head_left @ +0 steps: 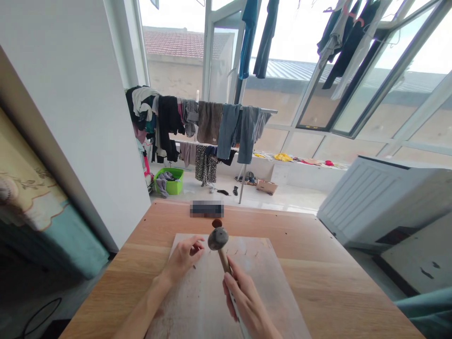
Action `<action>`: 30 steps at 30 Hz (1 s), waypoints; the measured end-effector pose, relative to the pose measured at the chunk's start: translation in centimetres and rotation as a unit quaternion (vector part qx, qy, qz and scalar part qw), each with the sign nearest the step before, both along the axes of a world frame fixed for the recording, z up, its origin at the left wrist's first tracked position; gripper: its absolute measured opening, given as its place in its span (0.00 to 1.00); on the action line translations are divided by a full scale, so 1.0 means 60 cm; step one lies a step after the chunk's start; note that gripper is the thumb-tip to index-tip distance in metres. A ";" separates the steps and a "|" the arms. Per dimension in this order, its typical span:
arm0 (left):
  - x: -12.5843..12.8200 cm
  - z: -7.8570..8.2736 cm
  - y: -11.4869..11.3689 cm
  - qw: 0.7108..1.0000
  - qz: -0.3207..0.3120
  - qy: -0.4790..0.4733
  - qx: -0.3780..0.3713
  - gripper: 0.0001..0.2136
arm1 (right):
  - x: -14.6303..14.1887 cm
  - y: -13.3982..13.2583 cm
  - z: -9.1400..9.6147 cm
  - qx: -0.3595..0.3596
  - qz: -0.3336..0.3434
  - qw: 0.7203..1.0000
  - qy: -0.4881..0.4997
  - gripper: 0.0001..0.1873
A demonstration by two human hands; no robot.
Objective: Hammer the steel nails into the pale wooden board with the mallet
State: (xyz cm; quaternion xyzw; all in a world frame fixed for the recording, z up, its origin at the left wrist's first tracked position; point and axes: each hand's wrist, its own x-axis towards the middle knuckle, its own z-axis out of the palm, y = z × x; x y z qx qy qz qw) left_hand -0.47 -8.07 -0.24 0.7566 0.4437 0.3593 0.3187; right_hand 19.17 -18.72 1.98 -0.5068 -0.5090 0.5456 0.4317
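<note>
My right hand is wrapped round the wooden handle of a hammer, whose dark metal head is raised over a pale wooden board. My left hand rests on the board's far left part, fingers pinched together near the hammer head; what they hold is too small to make out. Several small nails stand in a row along the board's far edge. The board lies on a wooden table.
A small dark reddish object lies on the table just beyond the hammer head. Past the table stands a clothes rack hung with garments, a green basket and a white appliance at right.
</note>
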 end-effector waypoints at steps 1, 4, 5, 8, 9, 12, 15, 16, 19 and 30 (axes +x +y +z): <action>0.000 0.001 0.000 1.000 -0.003 0.000 0.003 0.11 | -0.005 0.000 0.002 -0.009 0.004 1.000 -0.017 0.36; 0.000 0.009 -0.004 1.000 -0.011 -0.003 0.002 0.10 | -0.019 0.002 0.003 -0.020 0.016 0.998 -0.052 0.36; -0.001 0.013 -0.005 1.000 -0.016 -0.006 -0.002 0.09 | -0.022 0.003 0.003 -0.019 0.021 0.998 -0.059 0.35; -0.004 0.022 -0.009 1.000 -0.027 -0.005 -0.009 0.06 | -0.029 0.005 -0.001 -0.018 0.028 0.997 -0.072 0.32; -0.005 0.024 -0.010 0.999 -0.030 -0.003 -0.008 0.06 | -0.030 0.004 -0.003 -0.018 0.027 0.997 -0.071 0.31; -0.007 0.024 -0.010 0.999 -0.033 -0.001 -0.008 0.06 | -0.031 0.002 -0.009 -0.013 0.017 0.998 -0.064 0.30; -0.005 0.016 -0.008 0.999 -0.033 0.000 -0.003 0.05 | -0.034 0.001 -0.014 -0.009 0.005 0.998 -0.059 0.30; -0.005 0.013 -0.006 1.000 -0.031 0.002 0.001 0.05 | -0.034 0.002 -0.016 -0.005 0.004 0.998 -0.057 0.30; -0.009 0.008 -0.003 0.999 -0.023 0.017 0.022 0.06 | -0.034 0.005 -0.020 0.005 0.007 0.999 -0.049 0.30; -0.062 0.042 -0.033 0.973 0.010 0.231 0.000 0.03 | -0.017 0.012 -0.026 0.013 -0.037 0.998 0.041 0.36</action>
